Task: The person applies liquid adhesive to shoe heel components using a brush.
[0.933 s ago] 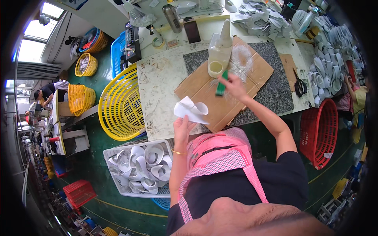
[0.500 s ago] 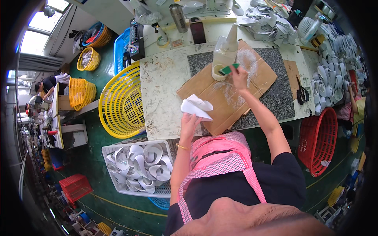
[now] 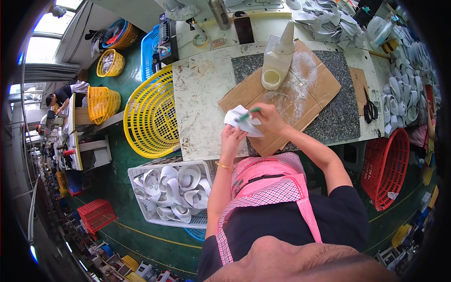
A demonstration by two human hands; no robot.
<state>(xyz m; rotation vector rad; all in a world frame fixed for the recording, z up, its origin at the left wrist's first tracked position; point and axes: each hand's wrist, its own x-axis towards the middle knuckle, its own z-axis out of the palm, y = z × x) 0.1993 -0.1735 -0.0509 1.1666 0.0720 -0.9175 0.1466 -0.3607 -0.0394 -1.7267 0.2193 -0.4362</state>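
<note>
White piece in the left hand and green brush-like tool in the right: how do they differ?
Colour: the white piece is white; the brush-like tool is green.
Shape: the white piece is broad and sheet-like with a pointed corner; the brush-like tool is narrow.
Pose: the brush-like tool slants across the white piece in view, contact unclear.
Shared: both are hand-held, one by the left hand, one by the right hand.
</note>
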